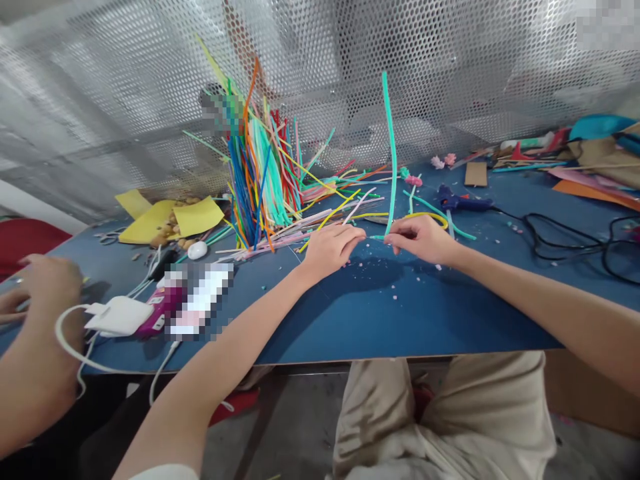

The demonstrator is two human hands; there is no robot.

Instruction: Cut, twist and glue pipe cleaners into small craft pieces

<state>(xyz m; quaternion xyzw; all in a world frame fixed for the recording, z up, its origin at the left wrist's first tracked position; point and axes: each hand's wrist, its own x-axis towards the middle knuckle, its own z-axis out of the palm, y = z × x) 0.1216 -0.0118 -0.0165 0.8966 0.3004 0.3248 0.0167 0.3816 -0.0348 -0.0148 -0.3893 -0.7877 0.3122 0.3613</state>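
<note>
A teal pipe cleaner (392, 147) stands upright from my right hand (417, 238), whose thumb and fingers pinch its lower end. From there a short teal piece runs left to my left hand (333, 248), closed in a pinch at its tip. Both hands are just above the blue table, a small gap apart. Small pale scraps lie on the table below them. Behind my left hand, pink and yellow pipe cleaners (333, 212) are spread out. The fingertips partly hide the teal ends.
Upright bundled pipe cleaners (267, 173) stand behind left. A glue gun (463, 201) with black cable (545, 233) lies right. A phone (203, 300), white charger (120, 315) and yellow paper (150, 223) are left. Another person's hand (53, 283) is far left; perforated metal (400, 67) rises behind.
</note>
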